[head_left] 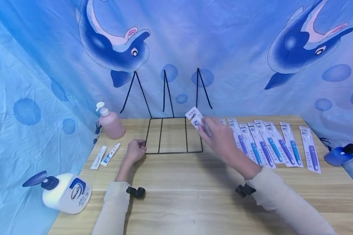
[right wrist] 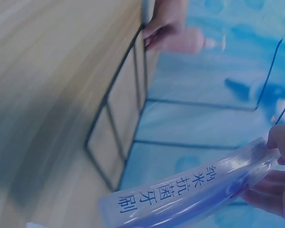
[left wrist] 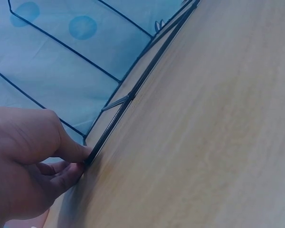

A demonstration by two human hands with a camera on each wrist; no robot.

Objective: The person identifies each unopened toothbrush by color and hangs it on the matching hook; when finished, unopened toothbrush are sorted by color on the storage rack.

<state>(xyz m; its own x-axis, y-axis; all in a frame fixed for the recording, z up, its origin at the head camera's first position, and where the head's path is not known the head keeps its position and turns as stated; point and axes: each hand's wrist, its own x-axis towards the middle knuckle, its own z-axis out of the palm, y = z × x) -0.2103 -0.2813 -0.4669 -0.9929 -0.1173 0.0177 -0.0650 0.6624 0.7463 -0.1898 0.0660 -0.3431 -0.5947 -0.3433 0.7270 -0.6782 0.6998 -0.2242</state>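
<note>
A black wire rack (head_left: 173,152) with several upright prongs stands on the wooden table near the backdrop. My left hand (head_left: 135,150) pinches its front left corner between thumb and fingers, as the left wrist view shows up close. Above the rack's right side, my right hand (head_left: 220,137) grips a toothbrush in a clear and white package (right wrist: 175,192), tilted in the air. A blue-purple handle shows through the plastic in the right wrist view. To the right, several more packaged toothbrushes (head_left: 264,143) lie in an overlapping row, with purple and teal handles.
A pink pump bottle (head_left: 112,125) stands left of the rack, with two toothpaste tubes (head_left: 98,158) in front of it. Nearer on the left is a white pump bottle (head_left: 67,193). A small blue bottle (head_left: 338,157) sits at the right edge. Blue dolphin-print fabric (head_left: 238,42) hangs behind.
</note>
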